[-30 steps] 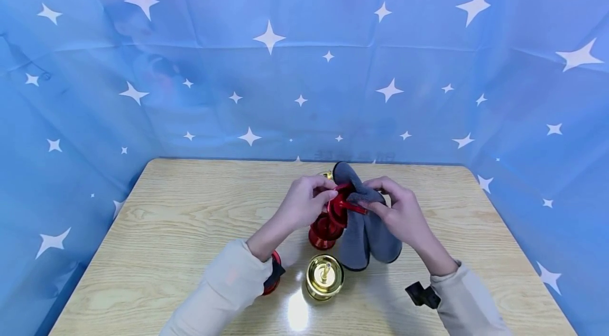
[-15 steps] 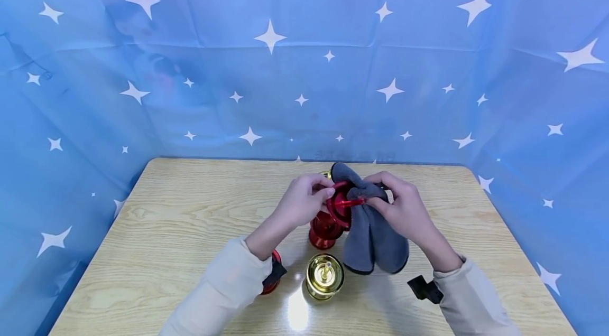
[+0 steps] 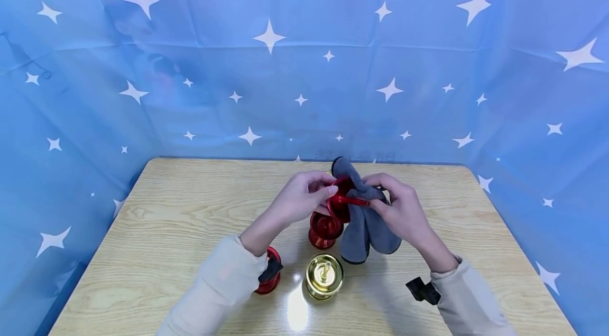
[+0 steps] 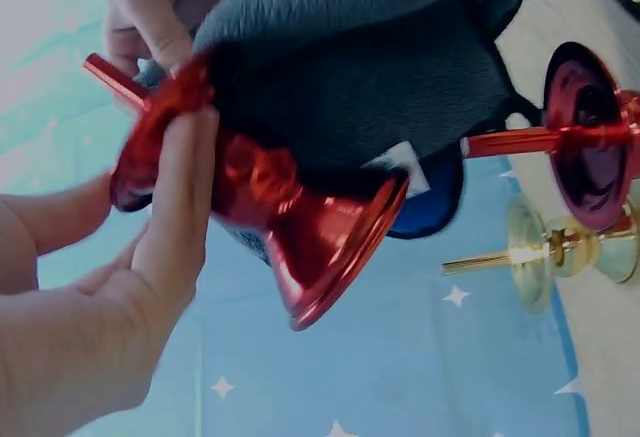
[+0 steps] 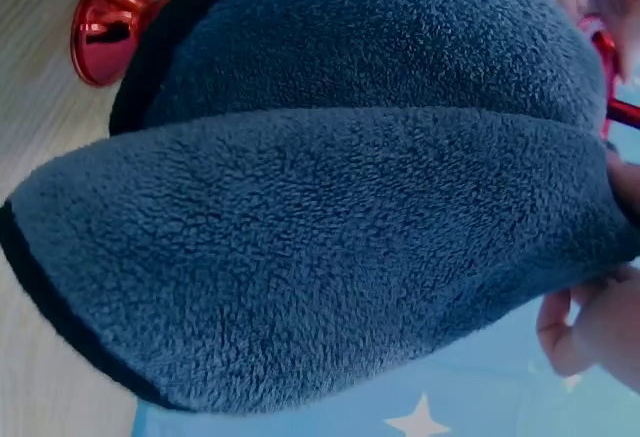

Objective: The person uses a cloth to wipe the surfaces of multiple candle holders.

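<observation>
Between the thumb and fingers of my left hand (image 3: pixel 302 196) is a red metallic candlestick (image 4: pixel 325 247), lifted and tilted, its thin spike pointing towards my right hand (image 3: pixel 402 209). That hand pinches a folded grey plush cloth (image 3: pixel 354 235), which lies against the candlestick's dish and drapes down in two lobes. In the right wrist view the cloth (image 5: pixel 320 217) fills most of the picture, black-edged. Just below the held candlestick, a second red candlestick (image 3: pixel 321 241) stands on the table.
A gold candlestick (image 3: pixel 324 272) stands nearer the front of the wooden table (image 3: pixel 190 209). Beside the left sleeve is another red candlestick (image 3: pixel 269 287), partly covered. A further gold candlestick (image 4: pixel 575 247) shows in the left wrist view. Blue star-printed fabric (image 3: pixel 304 61) hangs behind.
The held candlestick has turned and tilted in my left hand, its spike swinging slightly. The cloth's hanging lobes swung right, then back left and up. The left forearm has shifted slightly left.
</observation>
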A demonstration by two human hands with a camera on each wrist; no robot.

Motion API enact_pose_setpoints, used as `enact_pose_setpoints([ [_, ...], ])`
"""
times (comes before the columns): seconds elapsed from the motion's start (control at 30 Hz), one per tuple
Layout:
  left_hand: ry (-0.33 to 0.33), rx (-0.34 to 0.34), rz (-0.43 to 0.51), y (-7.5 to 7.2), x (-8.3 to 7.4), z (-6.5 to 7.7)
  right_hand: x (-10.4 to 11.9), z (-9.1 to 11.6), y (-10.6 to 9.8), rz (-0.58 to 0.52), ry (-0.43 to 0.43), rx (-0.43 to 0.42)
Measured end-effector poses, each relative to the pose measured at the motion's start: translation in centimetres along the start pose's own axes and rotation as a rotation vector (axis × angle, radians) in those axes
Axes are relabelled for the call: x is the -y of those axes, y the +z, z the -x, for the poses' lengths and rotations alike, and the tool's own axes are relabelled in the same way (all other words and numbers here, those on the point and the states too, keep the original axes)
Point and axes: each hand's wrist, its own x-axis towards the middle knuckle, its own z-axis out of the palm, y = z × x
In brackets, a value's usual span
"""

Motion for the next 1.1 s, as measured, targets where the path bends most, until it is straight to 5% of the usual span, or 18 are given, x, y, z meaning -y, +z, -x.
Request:
enact_pose_setpoints([
  [0.13, -0.049, 0.033, -0.068, 0.1, -0.6, 0.0, 0.0, -0.2, 0.1, -0.001, -0.058, 0.045],
  [0.3, -0.073, -0.043, -0.086, 0.2, -0.2, 0.2, 0.1, -0.1, 0.0, -0.005, -0.023, 0.013],
  [0.4, -0.088, -0.104, 0.025, -0.3, 0.1, 0.1, 0.1, 0.1, -0.4, -0.044, 0.0, -0.034],
  [0.57, -0.064, -0.177, 0.337, -1.9, -0.2, -0.3, -0.3, 0.3, -1.3, -0.11, 0.005, -0.077],
  [0.7, -0.048, -0.2, 0.436, -2.3, -0.7, -0.5, -0.6, 0.5, -1.1, -0.181, 0.003, -0.048],
  [0.97, -0.037, -0.118, 0.464, -0.7, -0.6, -0.7, -0.2, 0.4, 0.5, -0.216, 0.009, -0.071],
  [1.1, -0.015, -0.105, 0.298, -0.4, -0.2, -0.7, -0.2, 0.4, 0.7, -0.197, 0.054, -0.112],
])
